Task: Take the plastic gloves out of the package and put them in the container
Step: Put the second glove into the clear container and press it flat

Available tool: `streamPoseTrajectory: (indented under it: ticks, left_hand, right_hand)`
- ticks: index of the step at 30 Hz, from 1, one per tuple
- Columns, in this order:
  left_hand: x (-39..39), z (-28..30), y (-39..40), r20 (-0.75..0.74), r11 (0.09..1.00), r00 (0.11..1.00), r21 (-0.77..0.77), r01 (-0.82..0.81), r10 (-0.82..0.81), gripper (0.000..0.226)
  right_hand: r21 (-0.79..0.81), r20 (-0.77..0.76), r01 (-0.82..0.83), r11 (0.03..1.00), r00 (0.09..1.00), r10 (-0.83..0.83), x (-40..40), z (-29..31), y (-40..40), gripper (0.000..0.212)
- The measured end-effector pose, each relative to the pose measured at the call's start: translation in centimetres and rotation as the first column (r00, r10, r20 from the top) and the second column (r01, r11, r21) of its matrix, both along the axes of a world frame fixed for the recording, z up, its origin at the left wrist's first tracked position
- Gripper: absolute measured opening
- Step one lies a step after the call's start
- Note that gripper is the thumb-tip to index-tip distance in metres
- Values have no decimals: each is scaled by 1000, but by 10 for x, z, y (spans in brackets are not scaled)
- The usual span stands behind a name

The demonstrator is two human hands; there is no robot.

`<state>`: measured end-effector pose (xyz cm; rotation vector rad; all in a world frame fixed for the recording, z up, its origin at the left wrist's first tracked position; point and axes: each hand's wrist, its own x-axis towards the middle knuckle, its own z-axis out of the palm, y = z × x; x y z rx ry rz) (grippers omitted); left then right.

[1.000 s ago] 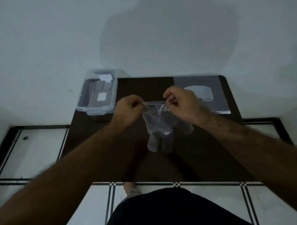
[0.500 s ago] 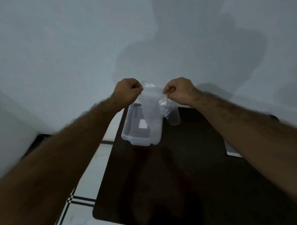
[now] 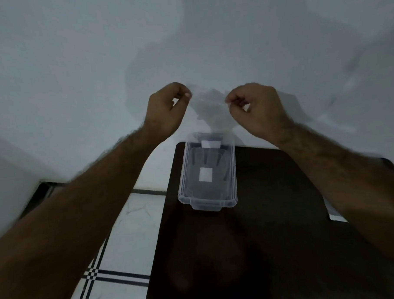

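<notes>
A dark brown table (image 3: 274,247) stands close against a plain pale wall (image 3: 74,53), which carries soft grey shadows. Beside the table on the left, the floor (image 3: 135,210) is laid with white tiles, crossed by black lines that meet in a small checkered patch, and a dark strip runs along the foot of the wall.

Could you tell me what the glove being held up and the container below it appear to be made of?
The glove looks like very thin, clear plastic film: the wall shows through it and it hangs limp and crinkled between the left hand and right hand. The container seems to be stiffer, translucent moulded plastic with a smooth finish, since the dark table shows through its base.
</notes>
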<state>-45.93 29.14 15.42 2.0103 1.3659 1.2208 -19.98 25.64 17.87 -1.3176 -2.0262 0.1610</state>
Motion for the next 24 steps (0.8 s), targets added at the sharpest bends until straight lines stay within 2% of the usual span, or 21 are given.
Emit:
streamPoseTrajectory:
  ticks: [2,6,8,12,14,19,22,24]
  left_hand:
    - [-7,-8,-7,-26,998,999,43,37,-35,16]
    - [-19,-45,-20,-186,979,981,180,93,-59,13]
    - [-23,-66,-23,-252,971,964,191,140,-90,14]
    - [-26,-106,-18,-428,982,890,30,188,-158,24]
    - [-27,-125,-16,-504,981,845,-34,190,-181,25]
    - [-29,-165,-21,-630,977,750,-82,196,-203,30]
    - [-23,-175,-22,-729,968,642,-124,217,-238,28]
    - [-15,-174,-23,-769,953,564,-227,198,-301,28]
  right_hand:
    - [5,28,-15,1000,1000,15,1,-10,-12,17]
    - [-66,124,-65,996,990,73,-3,-44,-30,17]
    - [-108,204,-95,990,972,115,-7,-63,-33,15]
    - [-207,372,-119,971,909,190,-9,-103,-28,20]
    - [-231,428,-110,967,881,202,-10,-122,-24,15]
    - [-250,480,-88,964,854,203,-12,-168,-20,14]
    - [-277,556,-79,958,799,227,-13,-192,-18,16]
    - [-284,602,-104,953,754,262,-14,-202,-18,13]
